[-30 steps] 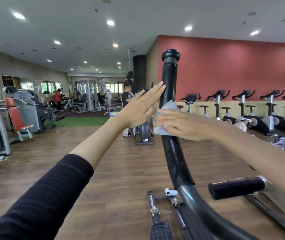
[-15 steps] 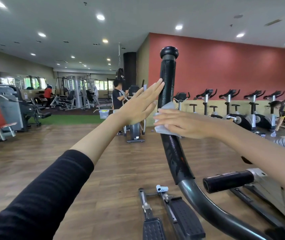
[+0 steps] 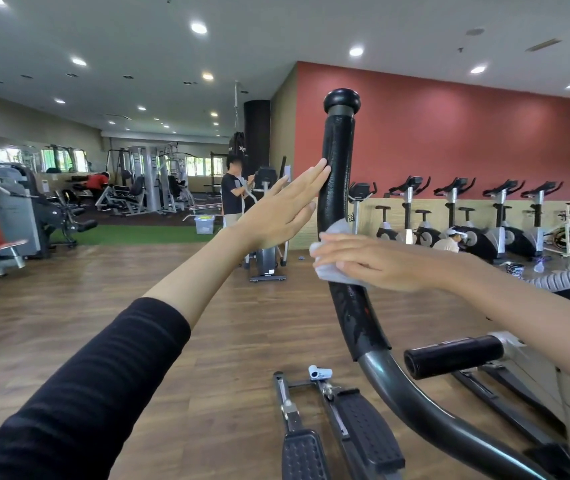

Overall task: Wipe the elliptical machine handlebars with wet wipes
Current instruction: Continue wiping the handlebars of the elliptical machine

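A tall black foam-covered handlebar (image 3: 338,161) of the elliptical machine rises in front of me, topped by a round knob. My right hand (image 3: 377,261) presses a white wet wipe (image 3: 332,268) around the bar at mid height. My left hand (image 3: 285,211) is flat with fingers straight, its fingertips resting against the bar's left side above the wipe. A short black side grip (image 3: 453,355) sticks out lower right.
The elliptical's pedals (image 3: 368,431) lie below on the wooden floor. A row of exercise bikes (image 3: 456,216) lines the red wall at right. A person (image 3: 233,195) stands by another machine at centre; others crouch or bend at right. Weight machines (image 3: 145,181) fill the far left.
My view has shifted a little to the right. Both hands stay on the bar, with the right hand and wipe slightly lower on it.
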The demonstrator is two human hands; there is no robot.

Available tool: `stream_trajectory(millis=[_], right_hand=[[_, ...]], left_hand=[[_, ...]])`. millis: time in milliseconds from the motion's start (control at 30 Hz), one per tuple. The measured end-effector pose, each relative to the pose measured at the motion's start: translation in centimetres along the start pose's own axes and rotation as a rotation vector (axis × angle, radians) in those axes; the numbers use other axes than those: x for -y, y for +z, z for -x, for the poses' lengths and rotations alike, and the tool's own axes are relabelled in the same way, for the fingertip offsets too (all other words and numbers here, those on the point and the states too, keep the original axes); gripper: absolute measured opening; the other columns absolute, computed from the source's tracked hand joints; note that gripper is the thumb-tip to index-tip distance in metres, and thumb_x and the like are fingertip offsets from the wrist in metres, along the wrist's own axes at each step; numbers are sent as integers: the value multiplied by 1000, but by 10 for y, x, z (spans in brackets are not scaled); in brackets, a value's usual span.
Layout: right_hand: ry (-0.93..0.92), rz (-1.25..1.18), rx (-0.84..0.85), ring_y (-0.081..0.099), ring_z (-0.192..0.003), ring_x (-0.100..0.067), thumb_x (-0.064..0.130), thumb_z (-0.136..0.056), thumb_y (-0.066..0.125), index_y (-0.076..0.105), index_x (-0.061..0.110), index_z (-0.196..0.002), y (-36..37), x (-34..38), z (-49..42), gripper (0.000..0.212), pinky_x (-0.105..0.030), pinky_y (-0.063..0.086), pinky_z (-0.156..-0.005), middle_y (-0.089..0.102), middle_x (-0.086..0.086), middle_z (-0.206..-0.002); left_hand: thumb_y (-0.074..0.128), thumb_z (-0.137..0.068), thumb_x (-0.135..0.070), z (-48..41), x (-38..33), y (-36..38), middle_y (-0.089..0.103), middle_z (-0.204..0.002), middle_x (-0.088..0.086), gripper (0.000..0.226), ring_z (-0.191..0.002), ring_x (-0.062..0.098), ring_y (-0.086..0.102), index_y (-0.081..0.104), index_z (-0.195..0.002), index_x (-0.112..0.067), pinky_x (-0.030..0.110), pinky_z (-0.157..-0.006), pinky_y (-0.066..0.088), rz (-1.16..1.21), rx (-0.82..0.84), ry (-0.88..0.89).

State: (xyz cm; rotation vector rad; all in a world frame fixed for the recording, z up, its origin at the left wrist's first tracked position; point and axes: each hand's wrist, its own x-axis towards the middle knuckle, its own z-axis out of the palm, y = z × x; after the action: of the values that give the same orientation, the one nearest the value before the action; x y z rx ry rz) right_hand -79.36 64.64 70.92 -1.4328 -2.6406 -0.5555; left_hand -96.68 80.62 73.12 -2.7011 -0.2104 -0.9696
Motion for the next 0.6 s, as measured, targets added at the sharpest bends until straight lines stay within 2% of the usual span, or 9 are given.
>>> stream_trajectory(millis=[133, 200, 267, 367, 433, 500, 600], right_hand=[[232, -97, 56, -2, -139, 8, 25, -104, 23, 41, 22, -140, -19, 11, -10, 41, -12, -2, -113, 25, 15, -151], [240, -106, 40, -1, -140, 8, 23, -103, 23, 41, 21, -139, -17, 24, -6, 41, -10, -3, -112, 28, 12, -151], [227, -142, 52, 1, -139, 10, 22, -103, 22, 44, 20, -137, -8, 34, 3, 41, -15, -1, -116, 33, 12, -148], [220, -214, 40, -3, -131, 23, 18, -103, 24, 47, 21, -135, -4, 54, 18, 39, -3, -4, -108, 35, 20, -141], [217, -249, 29, -4, -131, 24, 19, -103, 25, 46, 25, -135, 1, 68, 33, 39, 1, -4, -104, 29, 28, -138], [207, -302, -17, 0, -137, 16, 25, -102, 24, 46, 28, -135, 14, 79, 52, 40, -3, 0, -109, 28, 30, -142], [192, -430, -113, 8, -144, -2, 36, -101, 24, 43, 30, -136, 33, 86, 73, 40, -18, 10, -115, 29, 24, -148]], left_hand=[[18, -105, -25, 0, -1, 2, -9, -160, -7, 54, -148, 7, -3, -5, -153, -22, 45, -121, 5, 12, -6, 7], [17, -104, -26, 1, -3, 3, -9, -160, -7, 54, -148, 7, -2, -4, -153, -21, 46, -121, 5, 19, -14, 2], [17, -103, -26, 2, -5, 3, -8, -160, -6, 54, -148, 8, -2, -4, -153, -20, 45, -121, 4, 17, -17, 1], [20, -104, -23, 8, -9, 4, -7, -161, -5, 54, -148, 8, -1, -2, -154, -19, 42, -121, 2, -4, -11, 12], [20, -105, -24, 13, -10, 6, -8, -161, -6, 54, -148, 7, -1, -3, -154, -20, 42, -121, 3, -16, 7, 12], [19, -105, -25, 17, -11, 8, -9, -161, -7, 54, -148, 7, -2, -3, -154, -21, 43, -121, 3, -22, 32, 12], [18, -104, -26, 17, -9, 7, -9, -161, -7, 54, -148, 8, -1, -4, -154, -21, 45, -121, 5, -18, 49, 14]])
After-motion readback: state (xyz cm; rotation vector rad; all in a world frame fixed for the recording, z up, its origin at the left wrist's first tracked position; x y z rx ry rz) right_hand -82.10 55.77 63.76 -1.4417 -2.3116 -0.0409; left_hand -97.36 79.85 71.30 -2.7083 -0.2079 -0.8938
